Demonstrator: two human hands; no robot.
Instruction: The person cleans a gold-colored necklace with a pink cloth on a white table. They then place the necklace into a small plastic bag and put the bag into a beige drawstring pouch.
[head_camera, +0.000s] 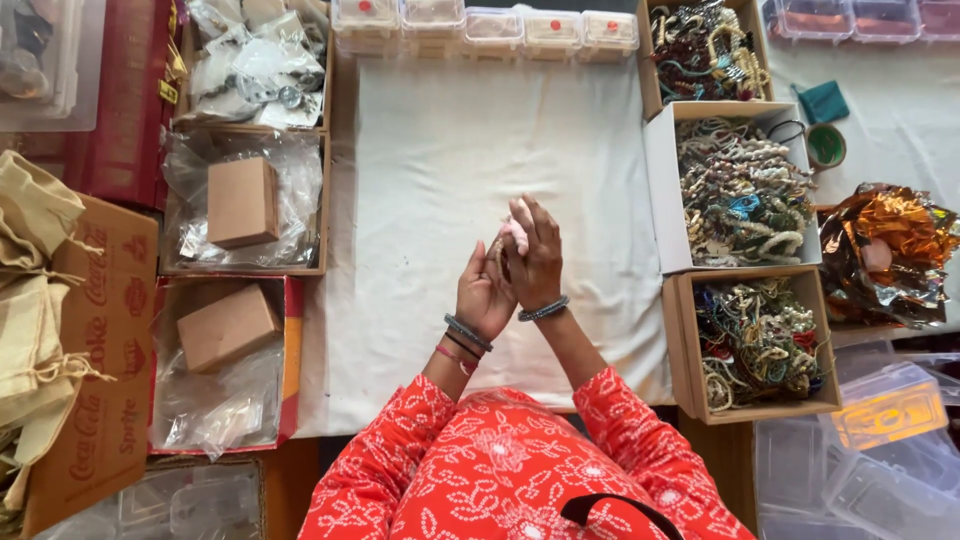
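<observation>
My left hand (484, 295) and my right hand (535, 256) are pressed together over the white cloth (440, 170) in the middle of the table. Between them is a small pale pink item (516, 234), held against the palms with a bit of beaded piece showing at the left fingers. Both wrists carry bangles, and my sleeves are orange-red with a white print. What the pink item is cannot be made out.
Boxes of beaded bracelets (742, 190) (757, 340) (706, 45) line the right side. Small brown cardboard boxes (242, 200) (226, 325) lie on plastic bags at left, cloth pouches (35, 215) further left. Clear lidded containers (490, 28) stand along the far edge, crumpled gold foil (885, 250) at far right.
</observation>
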